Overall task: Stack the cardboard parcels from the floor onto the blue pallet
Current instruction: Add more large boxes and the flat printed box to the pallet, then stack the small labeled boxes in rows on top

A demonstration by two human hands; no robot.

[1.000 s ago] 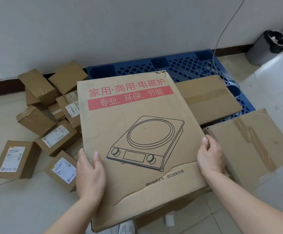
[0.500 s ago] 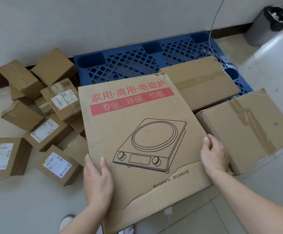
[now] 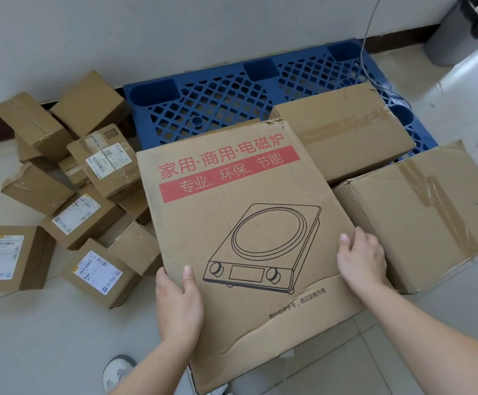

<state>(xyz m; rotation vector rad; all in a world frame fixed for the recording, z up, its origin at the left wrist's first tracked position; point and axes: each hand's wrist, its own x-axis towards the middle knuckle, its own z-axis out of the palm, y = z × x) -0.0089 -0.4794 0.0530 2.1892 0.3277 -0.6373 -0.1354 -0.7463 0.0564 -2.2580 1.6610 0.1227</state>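
Note:
I hold a large flat cardboard parcel [image 3: 240,223] printed with a red band and a cooktop drawing, above the floor in front of the blue pallet [image 3: 218,95]. My left hand [image 3: 179,303] grips its left edge, thumb on top. My right hand [image 3: 360,259] grips its right edge. The parcel's far corner overlaps the pallet's front. A long taped parcel [image 3: 343,129] lies on the pallet's right part. A big taped parcel [image 3: 425,212] sits at the right by the pallet's front corner.
Several small parcels [image 3: 89,206], some with white labels, lie heaped on the floor at the left. A grey cable [image 3: 366,49] hangs down the wall onto the pallet. A bin [image 3: 457,32] stands at the top right. My shoe [image 3: 116,372] shows below.
The held parcel sits lower and nearer in the view while the pallet shows more of its grid. Both hands keep the same grip.

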